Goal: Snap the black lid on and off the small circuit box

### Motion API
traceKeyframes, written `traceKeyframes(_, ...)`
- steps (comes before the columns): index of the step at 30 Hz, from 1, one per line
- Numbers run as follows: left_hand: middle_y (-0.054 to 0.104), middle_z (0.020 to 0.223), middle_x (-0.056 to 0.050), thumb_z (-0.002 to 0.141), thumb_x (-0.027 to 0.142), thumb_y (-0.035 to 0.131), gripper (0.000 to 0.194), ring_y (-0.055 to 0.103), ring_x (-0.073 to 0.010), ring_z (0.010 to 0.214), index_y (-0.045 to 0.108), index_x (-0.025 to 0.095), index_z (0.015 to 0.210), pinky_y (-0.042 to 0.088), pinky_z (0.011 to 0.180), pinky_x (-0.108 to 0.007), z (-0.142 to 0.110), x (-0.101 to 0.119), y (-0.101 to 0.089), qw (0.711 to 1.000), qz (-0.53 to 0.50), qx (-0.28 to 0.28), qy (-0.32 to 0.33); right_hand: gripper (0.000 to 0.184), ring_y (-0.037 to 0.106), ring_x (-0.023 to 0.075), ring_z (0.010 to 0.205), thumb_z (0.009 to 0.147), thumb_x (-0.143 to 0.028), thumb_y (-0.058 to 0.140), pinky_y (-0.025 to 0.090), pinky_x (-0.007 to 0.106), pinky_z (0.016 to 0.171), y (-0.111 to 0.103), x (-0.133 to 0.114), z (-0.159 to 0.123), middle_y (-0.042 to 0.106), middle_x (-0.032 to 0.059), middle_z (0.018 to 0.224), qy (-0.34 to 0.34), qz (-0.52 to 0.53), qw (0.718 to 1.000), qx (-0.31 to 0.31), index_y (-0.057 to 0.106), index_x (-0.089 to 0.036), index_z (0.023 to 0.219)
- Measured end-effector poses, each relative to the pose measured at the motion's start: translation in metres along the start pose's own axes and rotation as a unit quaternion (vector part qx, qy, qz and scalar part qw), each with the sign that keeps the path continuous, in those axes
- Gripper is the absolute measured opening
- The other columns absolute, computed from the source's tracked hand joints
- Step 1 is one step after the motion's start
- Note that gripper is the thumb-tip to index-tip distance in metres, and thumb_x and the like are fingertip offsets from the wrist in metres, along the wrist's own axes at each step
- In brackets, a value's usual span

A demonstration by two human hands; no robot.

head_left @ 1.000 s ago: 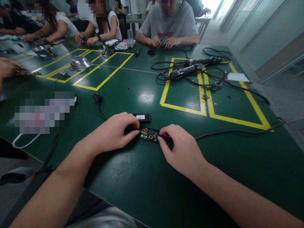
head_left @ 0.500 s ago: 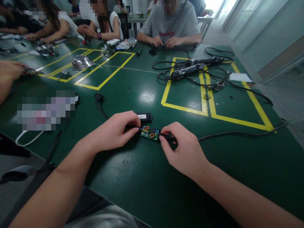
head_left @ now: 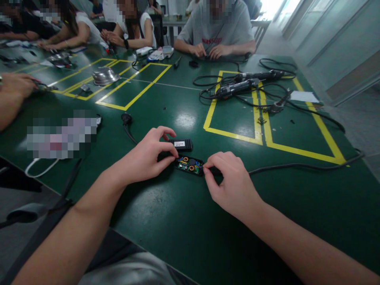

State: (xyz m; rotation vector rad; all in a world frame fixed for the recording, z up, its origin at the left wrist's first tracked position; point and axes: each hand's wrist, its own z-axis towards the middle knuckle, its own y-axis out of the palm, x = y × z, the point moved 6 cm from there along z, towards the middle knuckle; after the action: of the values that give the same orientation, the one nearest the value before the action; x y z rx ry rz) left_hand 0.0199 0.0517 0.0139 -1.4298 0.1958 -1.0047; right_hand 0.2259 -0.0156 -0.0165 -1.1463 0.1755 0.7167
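A small green circuit board [head_left: 190, 164] with copper-wound coils sits in an open black plastic case [head_left: 181, 170] on the table. At the case's left end, my left hand [head_left: 156, 154] pinches with thumb and index finger where the power cable [head_left: 130, 136] enters; its other fingers are raised. My right hand [head_left: 230, 180] pinches at the opposite end, on the power cable [head_left: 267, 169] coming out to the right. The fingertips partly hide both cable ends. Just behind the case lies its black ribbed cover [head_left: 184, 145] with a white label.
A plug [head_left: 126, 118] lies left of my hands. Electric screwdrivers [head_left: 237, 88] with looped cords rest at the back right, near small screws [head_left: 261, 121]. A metal bowl-like part [head_left: 105, 76] stands at the back left. Co-workers [head_left: 216, 35] sit around the green table [head_left: 154, 221].
The circuit board has gone down into the black case, whose rim now shows around it. My left hand's outer fingers have lifted and spread. The view has shifted slightly.
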Motion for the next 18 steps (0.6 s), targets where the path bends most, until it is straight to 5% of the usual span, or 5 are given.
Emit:
traceKeyframes(3, 0.048, 0.170, -0.014, 0.106, 0.027, 0.055, 0.037, 0.058, -0.0314, 0.146, 0.080, 0.025, 0.133, 0.045, 0.127, -0.056, 0.004, -0.005, 0.004, 1.000, -0.011, 0.010, -0.021, 0.014, 0.063, 0.0265, 0.086, 0.097, -0.018, 0.055, 0.044, 0.042, 0.076, 0.002, 0.001, 0.000, 0.073, 0.0077, 0.088, 0.006, -0.003, 1.000, -0.001, 0.061, -0.025, 0.086)
traceKeyframes(5, 0.055, 0.167, -0.014, 0.109, 0.028, 0.050, 0.041, 0.057, -0.0327, 0.149, 0.077, 0.026, 0.140, 0.044, 0.128, -0.058, 0.007, -0.010, 0.011, 0.999, -0.007, -0.013, -0.030, 0.009, 0.064, 0.0268, 0.086, 0.095, -0.019, 0.056, 0.044, 0.042, 0.077, 0.003, 0.001, 0.000, 0.073, 0.0081, 0.090, 0.016, 0.005, 1.000, 0.000, 0.062, -0.024, 0.092)
traceKeyframes(12, 0.082, 0.128, -0.009, 0.100, 0.029, 0.065, 0.027, 0.075, -0.0283, 0.120, 0.082, 0.022, 0.120, 0.056, 0.113, -0.048, 0.009, -0.025, 0.009, 0.995, -0.009, 0.027, -0.097, 0.033, 0.067, 0.0268, 0.090, 0.085, -0.020, 0.059, 0.045, 0.043, 0.083, 0.004, 0.005, -0.002, 0.073, 0.0092, 0.104, 0.039, 0.035, 0.999, 0.005, 0.054, -0.022, 0.118)
traceKeyframes(18, 0.080, 0.134, -0.010, 0.103, 0.029, 0.062, 0.029, 0.072, -0.0296, 0.126, 0.079, 0.023, 0.125, 0.054, 0.116, -0.051, 0.006, -0.007, 0.001, 0.998, -0.004, 0.049, -0.045, 0.049, 0.068, 0.0299, 0.097, 0.085, -0.024, 0.059, 0.048, 0.048, 0.087, 0.004, 0.002, -0.002, 0.073, 0.0120, 0.113, 0.027, 0.023, 0.999, -0.003, 0.049, -0.022, 0.132)
